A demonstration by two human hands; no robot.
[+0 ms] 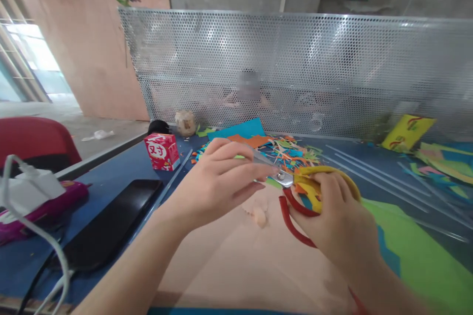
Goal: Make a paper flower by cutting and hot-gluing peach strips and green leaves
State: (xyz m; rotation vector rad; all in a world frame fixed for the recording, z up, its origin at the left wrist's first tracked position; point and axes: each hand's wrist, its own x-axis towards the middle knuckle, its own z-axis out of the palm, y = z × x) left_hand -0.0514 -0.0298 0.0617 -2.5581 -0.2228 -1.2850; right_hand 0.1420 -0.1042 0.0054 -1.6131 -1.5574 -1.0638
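In the head view, my right hand (343,221) is wrapped round the handles of a pair of scissors (286,178) with yellow and red grips. The metal blades point up and to the left, and my left hand partly hides them. My left hand (218,182) is beside the blades with its fingers bent together, the fingertips close to the pivot. What it pinches, if anything, is hidden. Below both hands a large peach paper sheet (221,266) lies on the table, with a small peach scrap (259,217) on it.
Colourful paper shreds (295,152) and a blue sheet (240,129) lie beyond my hands. Green paper (424,256) is at right, near clear sticks (380,177). At left are a black phone (111,226), a red box (162,151) and white cables. A perforated metal screen (207,59) borders the table's back.
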